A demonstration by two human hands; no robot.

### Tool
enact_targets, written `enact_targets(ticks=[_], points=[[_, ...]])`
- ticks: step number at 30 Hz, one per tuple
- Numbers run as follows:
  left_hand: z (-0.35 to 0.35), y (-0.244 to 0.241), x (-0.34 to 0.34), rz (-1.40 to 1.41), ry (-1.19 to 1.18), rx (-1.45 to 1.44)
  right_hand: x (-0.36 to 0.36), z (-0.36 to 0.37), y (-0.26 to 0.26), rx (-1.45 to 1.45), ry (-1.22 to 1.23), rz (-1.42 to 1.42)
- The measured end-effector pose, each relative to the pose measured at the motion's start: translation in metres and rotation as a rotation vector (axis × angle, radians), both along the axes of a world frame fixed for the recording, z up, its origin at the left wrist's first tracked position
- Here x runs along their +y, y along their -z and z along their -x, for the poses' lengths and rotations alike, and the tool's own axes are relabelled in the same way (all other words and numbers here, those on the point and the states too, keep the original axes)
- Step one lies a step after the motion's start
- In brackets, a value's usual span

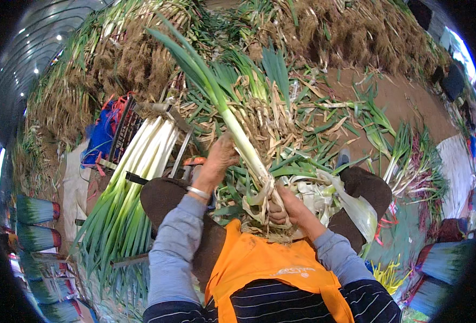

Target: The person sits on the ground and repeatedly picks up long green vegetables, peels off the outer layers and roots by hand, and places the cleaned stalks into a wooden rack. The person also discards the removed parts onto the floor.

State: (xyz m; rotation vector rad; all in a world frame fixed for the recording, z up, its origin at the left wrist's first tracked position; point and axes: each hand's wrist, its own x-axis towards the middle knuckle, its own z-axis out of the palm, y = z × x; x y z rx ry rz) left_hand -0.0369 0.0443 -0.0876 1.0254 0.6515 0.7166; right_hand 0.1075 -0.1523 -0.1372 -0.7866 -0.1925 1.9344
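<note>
A long green onion [242, 141] slants across the middle, its green leaves pointing up and left and its white lower end towards my lap. My left hand [222, 151], slightly blurred, is at the left side of the white stalk, its fingers partly hidden behind it. Around the root end, my right hand [288, 208] grips loose outer layers [265, 198] that hang down from the stalk. More pale stripped skins [314, 198] are heaped beside my right hand, between my knees. To my left, a bundle of cleaned green onions [141, 161] lies on a metal rack [175, 117].
Unpeeled onions with brown roots [141, 64] are piled along the far side. Leaf scraps [323, 133] litter the ground ahead. At right are thin onions [411, 161] and yellow ties [389, 276]. Wrapped bundles [38, 210] are stacked at left, others [444, 262] at right.
</note>
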Motion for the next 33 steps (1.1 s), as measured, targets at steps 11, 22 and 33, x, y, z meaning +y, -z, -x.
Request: enact_targets(ticks=[11, 22, 33], points=[[-0.07, -0.012, -0.042, 0.088, -0.084, -0.446, -0.018, -0.019, 0.034, 0.459, -0.241, -0.234], [-0.017, 0.026, -0.026, -0.92, 0.794, 0.97, -0.019, -0.027, -0.017, 0.099, -0.206, -0.264], [-0.012, -0.075, 0.057, -0.034, -0.123, -0.453, 0.031, 0.037, -0.042, -0.932, 0.214, -0.407]])
